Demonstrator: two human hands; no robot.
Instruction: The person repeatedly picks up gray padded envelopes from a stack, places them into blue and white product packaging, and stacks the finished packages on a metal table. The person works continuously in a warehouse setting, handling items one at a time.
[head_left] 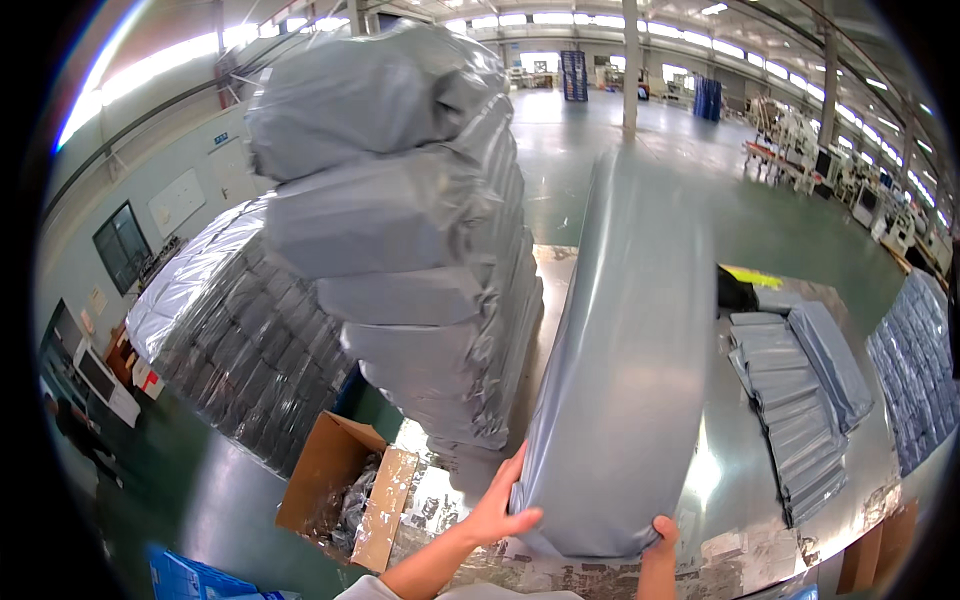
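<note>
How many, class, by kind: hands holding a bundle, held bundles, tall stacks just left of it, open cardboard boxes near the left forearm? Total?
Hands: 2 (left hand, right hand)
Held bundle: 1
Tall stack: 1
Open cardboard box: 1
Total: 5

No text can be read. A small blue sign (221,138) sits on the wall (180,152) above a pale door (234,172), its marks too tiny to make out; a pale sheet (97,301) there is likewise unreadable.
</note>
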